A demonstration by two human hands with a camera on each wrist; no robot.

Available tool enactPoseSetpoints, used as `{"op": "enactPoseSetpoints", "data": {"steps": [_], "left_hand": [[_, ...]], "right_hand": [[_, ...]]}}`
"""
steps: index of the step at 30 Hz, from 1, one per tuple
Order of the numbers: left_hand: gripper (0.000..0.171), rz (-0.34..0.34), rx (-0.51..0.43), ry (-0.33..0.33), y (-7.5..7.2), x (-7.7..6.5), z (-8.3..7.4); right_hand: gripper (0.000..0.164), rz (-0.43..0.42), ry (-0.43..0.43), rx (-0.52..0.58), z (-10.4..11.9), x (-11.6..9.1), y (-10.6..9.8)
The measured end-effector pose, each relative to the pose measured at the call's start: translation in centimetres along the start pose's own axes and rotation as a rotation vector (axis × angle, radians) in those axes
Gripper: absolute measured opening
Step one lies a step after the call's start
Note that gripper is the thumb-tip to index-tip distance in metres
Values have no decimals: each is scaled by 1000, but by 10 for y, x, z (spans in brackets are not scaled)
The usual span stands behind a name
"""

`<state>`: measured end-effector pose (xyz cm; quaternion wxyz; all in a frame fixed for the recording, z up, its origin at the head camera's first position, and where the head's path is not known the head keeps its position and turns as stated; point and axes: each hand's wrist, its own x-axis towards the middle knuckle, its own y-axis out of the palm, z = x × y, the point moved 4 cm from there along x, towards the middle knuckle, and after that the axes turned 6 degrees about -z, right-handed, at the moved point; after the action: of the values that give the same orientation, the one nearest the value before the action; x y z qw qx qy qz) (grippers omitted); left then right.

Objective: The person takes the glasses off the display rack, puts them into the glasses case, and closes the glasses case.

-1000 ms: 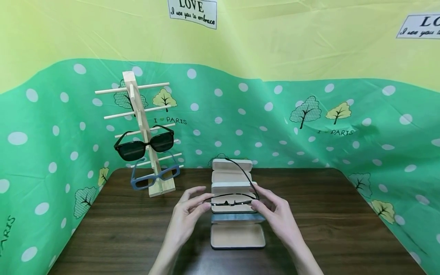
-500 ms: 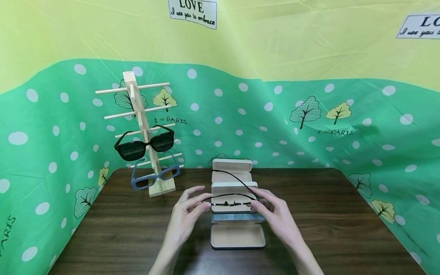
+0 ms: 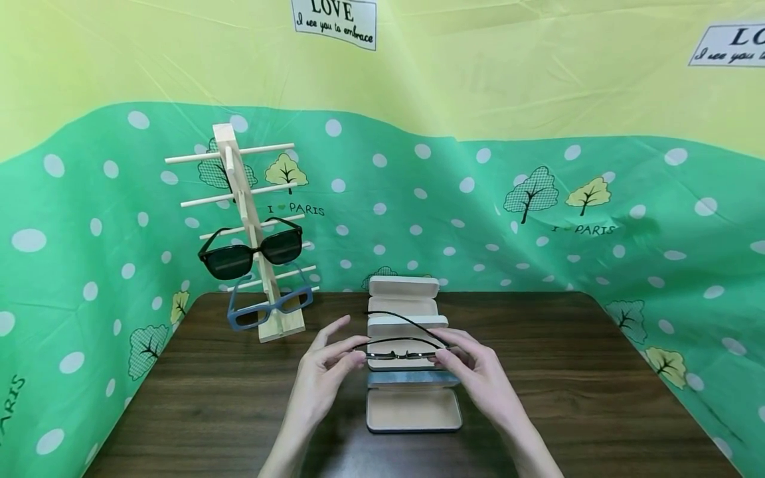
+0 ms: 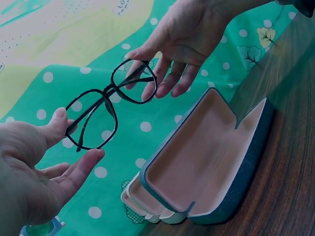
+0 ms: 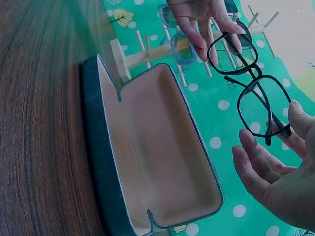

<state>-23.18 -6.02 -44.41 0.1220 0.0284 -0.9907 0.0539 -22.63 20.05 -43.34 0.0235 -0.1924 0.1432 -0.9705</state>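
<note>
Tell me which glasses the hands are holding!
The clear-lensed black glasses, held by the left hand and right hand. The dark sunglasses and blue glasses sit on the wooden stand.

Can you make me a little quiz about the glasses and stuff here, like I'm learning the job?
1. True or false: the sunglasses hang above the blue glasses on the wooden stand.
2. Which pair do the left hand and right hand hold? a) blue glasses b) black-framed glasses c) sunglasses
3. How many open cases are lined up on the table?

Key: 1. True. 2. b. 3. Three.
</note>
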Motion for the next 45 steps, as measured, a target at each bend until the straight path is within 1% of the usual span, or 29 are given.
{"op": "enactPoseSetpoints", "data": {"steps": [4,11,14,18,21,25,30,33,40,45], "left_hand": [[24,12,-30,-10,1,0,0],[21,18,-47,-18,0,0,0],[21,20,-41,-22,0,0,0],[21,20,-25,-45,0,1,1],[20,22,-41,-64,1,1,2],[20,21,-79,-77,2,1,3],[19,-6,-111,-103,1,1,4],[18,-11,-125,-120,0,1,5],[15,-2,-153,-122,1,2,4],[14,5,-153,-132,1,2,3]], "right_hand": [[32,14,-7,6,0,0,0],[28,31,4,6,-1,-1,1],[27,27,-13,-4,-1,-1,1],[27,42,-42,17,-1,-2,1],[28,54,-60,22,0,-2,0],[27,48,-70,-18,2,-2,0],[26,43,-90,-63,4,-2,-1],[25,43,-99,-84,3,-2,-2],[24,53,-73,-55,2,-1,-4],[26,95,-47,-33,0,0,-5]]}}
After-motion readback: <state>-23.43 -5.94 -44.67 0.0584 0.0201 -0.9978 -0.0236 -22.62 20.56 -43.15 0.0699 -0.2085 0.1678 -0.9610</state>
